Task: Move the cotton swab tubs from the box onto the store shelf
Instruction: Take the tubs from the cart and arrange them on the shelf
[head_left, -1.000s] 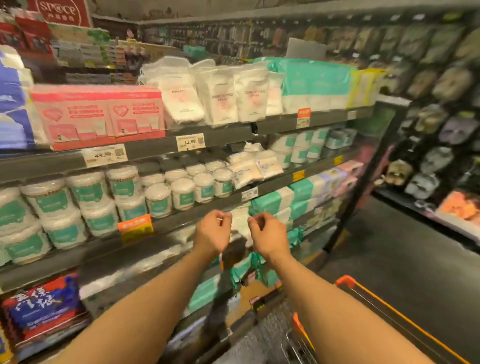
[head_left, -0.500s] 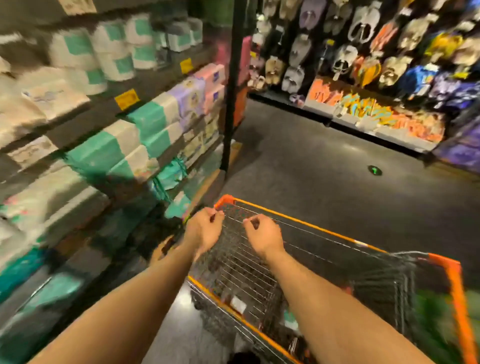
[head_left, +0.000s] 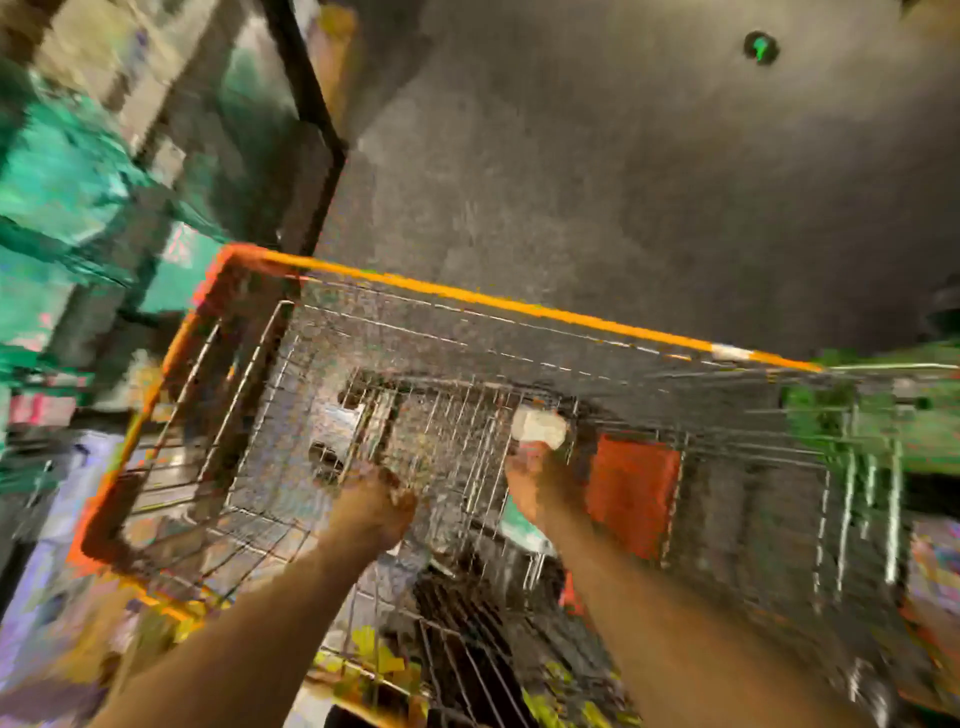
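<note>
Dark speckled flooring (head_left: 571, 156) fills the upper view, and an orange-rimmed wire cart (head_left: 467, 299) is seen below it, heavily blurred. Left of the cart, shelving (head_left: 78, 182) with teal packs is glimpsed. A second ago the hands were raised at the shelf of tubs; since then the view has been swung down and both arms have been lowered inside the cart.

The left hand (head_left: 371, 506) is held over the cart's middle with fingers loosely curled; nothing is seen in it, though the blur prevents certainty. The right hand (head_left: 540, 483) is stretched toward the cart's far end, where a white tub-like object (head_left: 537, 427) lies at its fingertips, beside a red item (head_left: 631, 493). Whether it is already gripped cannot be told. No box can be made out.

A return for the next tub is judged to be under way, with pickup imminent.
</note>
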